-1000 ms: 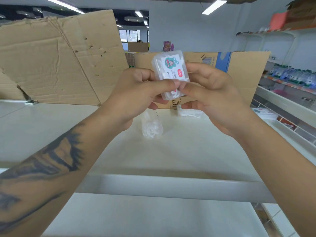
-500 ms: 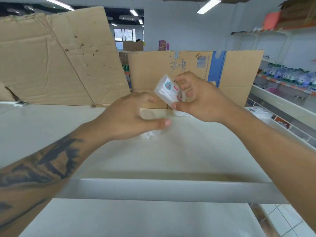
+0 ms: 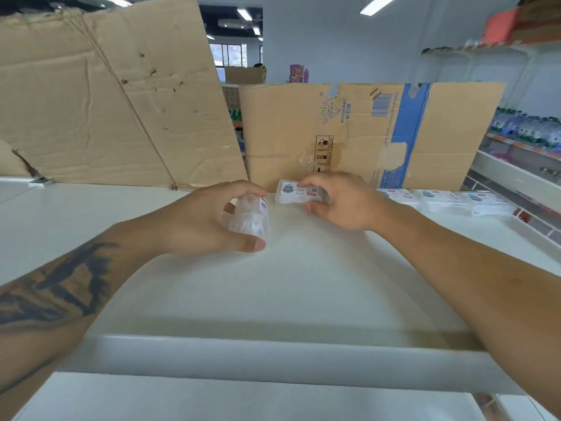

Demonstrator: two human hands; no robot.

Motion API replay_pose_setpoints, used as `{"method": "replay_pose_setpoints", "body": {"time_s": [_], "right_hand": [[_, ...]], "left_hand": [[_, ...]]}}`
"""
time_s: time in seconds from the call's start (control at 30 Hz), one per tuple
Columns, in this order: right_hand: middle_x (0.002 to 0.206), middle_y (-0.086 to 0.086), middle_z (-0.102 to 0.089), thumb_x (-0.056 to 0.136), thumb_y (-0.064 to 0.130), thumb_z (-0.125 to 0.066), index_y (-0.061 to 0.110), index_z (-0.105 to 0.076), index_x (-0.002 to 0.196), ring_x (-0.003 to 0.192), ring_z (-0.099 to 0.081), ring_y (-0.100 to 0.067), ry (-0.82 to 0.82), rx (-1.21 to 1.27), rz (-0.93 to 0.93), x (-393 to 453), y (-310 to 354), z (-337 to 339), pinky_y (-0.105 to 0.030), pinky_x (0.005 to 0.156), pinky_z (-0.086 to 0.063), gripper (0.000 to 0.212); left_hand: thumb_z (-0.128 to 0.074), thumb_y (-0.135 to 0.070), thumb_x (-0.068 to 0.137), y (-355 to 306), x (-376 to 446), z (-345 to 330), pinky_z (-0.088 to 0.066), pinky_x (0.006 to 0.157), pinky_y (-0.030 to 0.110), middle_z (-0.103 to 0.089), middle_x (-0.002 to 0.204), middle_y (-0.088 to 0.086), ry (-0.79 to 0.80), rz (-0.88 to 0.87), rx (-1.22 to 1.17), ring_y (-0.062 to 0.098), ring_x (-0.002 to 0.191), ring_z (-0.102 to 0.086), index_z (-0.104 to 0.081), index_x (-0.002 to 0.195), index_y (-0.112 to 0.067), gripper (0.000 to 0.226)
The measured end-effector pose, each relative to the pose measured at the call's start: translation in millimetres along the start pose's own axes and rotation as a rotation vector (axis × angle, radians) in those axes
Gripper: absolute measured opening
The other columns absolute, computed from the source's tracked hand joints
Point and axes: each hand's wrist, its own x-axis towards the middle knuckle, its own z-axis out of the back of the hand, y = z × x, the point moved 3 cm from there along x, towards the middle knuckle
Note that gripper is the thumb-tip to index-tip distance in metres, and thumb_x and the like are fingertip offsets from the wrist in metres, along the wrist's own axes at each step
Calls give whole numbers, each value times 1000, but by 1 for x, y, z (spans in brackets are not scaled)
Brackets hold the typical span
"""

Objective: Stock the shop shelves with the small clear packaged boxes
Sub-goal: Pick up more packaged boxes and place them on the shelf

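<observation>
Both hands are out over the white shelf (image 3: 303,284). My right hand (image 3: 343,202) holds a small clear box with a printed label (image 3: 291,192) flat on the shelf at the back, against the cardboard. My left hand (image 3: 206,220) curls its fingers and thumb round a second clear box (image 3: 250,218), tipped on its side on the shelf just left of the first. A row of several more clear boxes (image 3: 440,197) lies along the back to the right of my right hand.
Flattened cardboard sheets stand along the back of the shelf, a big plain cardboard sheet (image 3: 106,95) on the left and a printed cardboard sheet with a blue stripe (image 3: 364,132) in the middle. The shelf's front lip (image 3: 273,360) runs below my arms. Stocked shelves (image 3: 528,132) stand at far right.
My right hand has carried the labelled box from in front of me down to the back of the shelf. My left hand let go of it, dropped and took hold of another box.
</observation>
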Motion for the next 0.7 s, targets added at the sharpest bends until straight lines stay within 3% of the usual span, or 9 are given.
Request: {"method": "replay_pose_setpoints", "body": {"time_s": [0.2, 0.4, 0.5, 0.57, 0.63, 0.7], "right_hand": [[131, -2, -60, 97, 39, -60, 31, -60, 138, 127, -52, -26, -37, 11, 34, 3, -10, -12, -51, 107, -42, 41], [132, 0, -58, 98, 38, -60, 33, -57, 140, 127, -52, -24, -38, -49, -8, -1, -9, -10, -49, 108, -41, 42], [137, 1, -56, 96, 40, -63, 32, -54, 143, 130, -50, -24, -62, -51, 11, -7, 5, 0, -46, 110, -38, 49], [140, 4, -57, 92, 41, -70, 31, -53, 144, 129, -51, -17, -111, 75, 98, -15, 25, 10, -34, 109, -39, 55], [137, 11, -59, 86, 38, -78, 32, -53, 143, 123, -53, -3, -114, 268, 190, -25, 49, 20, -15, 100, -38, 62], [127, 18, -62, 82, 30, -84, 32, -55, 137, 116, -55, 5, -100, 453, 246, -33, 67, 24, -6, 89, -38, 63]], "left_hand": [[-91, -43, 71, 3, 2, 3, -41, 88, 6, -55, 125, -37, 21, 6, -22, -13, 113, -53, -52, 134, -54, 75], [-93, -43, 69, 10, -1, 7, -51, 99, 23, -59, 128, -30, -18, 28, -54, -4, 111, -60, -55, 135, -49, 76], [-93, -54, 64, 10, 0, 7, -57, 93, 32, -65, 123, -25, -57, 22, -141, -1, 101, -67, -60, 132, -44, 77], [-92, -57, 64, 4, 0, 9, -55, 81, 27, -71, 112, -17, -71, 5, -266, 2, 90, -69, -68, 124, -37, 67], [-83, -58, 70, -4, 2, 10, -49, 73, 30, -74, 100, -4, -50, -32, -406, 11, 86, -65, -76, 108, -32, 47], [-72, -56, 76, -11, 4, 11, -44, 68, 34, -69, 96, 12, -31, -66, -538, 21, 84, -59, -77, 102, -21, 44]]}}
